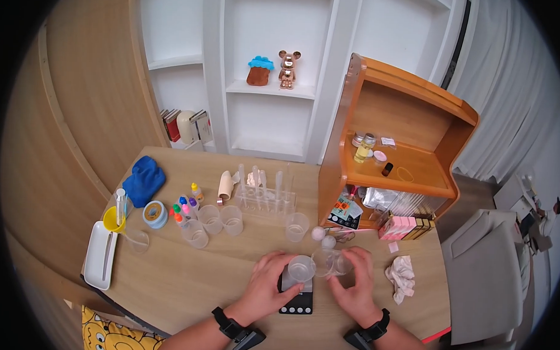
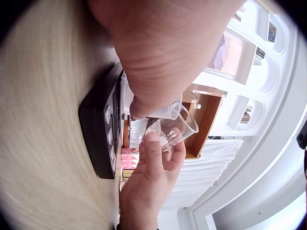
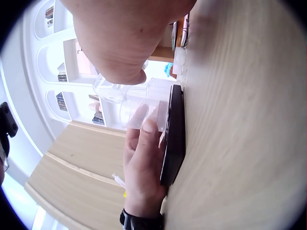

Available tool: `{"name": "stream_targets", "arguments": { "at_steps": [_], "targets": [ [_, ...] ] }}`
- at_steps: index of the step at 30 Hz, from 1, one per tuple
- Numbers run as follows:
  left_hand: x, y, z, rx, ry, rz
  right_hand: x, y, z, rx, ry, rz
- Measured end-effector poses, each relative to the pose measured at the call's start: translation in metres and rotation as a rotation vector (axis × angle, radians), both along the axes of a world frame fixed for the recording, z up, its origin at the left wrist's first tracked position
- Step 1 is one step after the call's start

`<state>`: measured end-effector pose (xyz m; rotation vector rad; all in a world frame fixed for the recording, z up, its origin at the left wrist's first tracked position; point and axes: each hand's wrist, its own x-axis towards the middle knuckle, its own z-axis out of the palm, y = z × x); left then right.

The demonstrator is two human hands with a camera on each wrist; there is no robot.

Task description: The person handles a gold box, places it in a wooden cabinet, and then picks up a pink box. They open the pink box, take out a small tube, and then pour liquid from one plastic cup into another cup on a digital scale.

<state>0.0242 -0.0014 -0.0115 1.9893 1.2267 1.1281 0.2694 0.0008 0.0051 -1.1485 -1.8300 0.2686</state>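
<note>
A clear plastic cup (image 1: pixel 301 270) stands over the black digital scale (image 1: pixel 296 303), and my left hand (image 1: pixel 264 287) grips its side between thumb and fingers. My right hand (image 1: pixel 357 290) holds a clear glass beaker (image 1: pixel 334 262) with white printed markings, thumb on the near side. The beaker is tilted, its rim close by the cup's rim. In the left wrist view, the right thumb and fingers wrap the beaker (image 2: pixel 173 130). The right wrist view shows the left thumb against the cup wall (image 3: pixel 139 114).
Clear cups (image 1: pixel 231 221), colourful dropper bottles (image 1: pixel 186 209) and a test tube rack (image 1: pixel 267 199) stand behind. At left lie a white tray (image 1: pixel 98 255), tape roll (image 1: pixel 154 214) and blue cloth (image 1: pixel 145 179). A wooden shelf (image 1: pixel 349 128) and crumpled tissue (image 1: pixel 401 279) are right.
</note>
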Motion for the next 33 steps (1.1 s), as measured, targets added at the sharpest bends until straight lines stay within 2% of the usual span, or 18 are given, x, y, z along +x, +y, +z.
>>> {"name": "stream_targets", "arguments": {
  "at_steps": [26, 33],
  "targets": [
    [-0.0009, 0.0026, 0.0002, 0.034, 0.005, -0.024, 0.0012, -0.0038, 0.003, 0.081, -0.125, 0.009],
    [0.0004, 0.0022, 0.0013, 0.023, -0.039, -0.019, -0.0005, -0.0036, 0.0049, 0.024, -0.151, -0.03]
  ]
}}
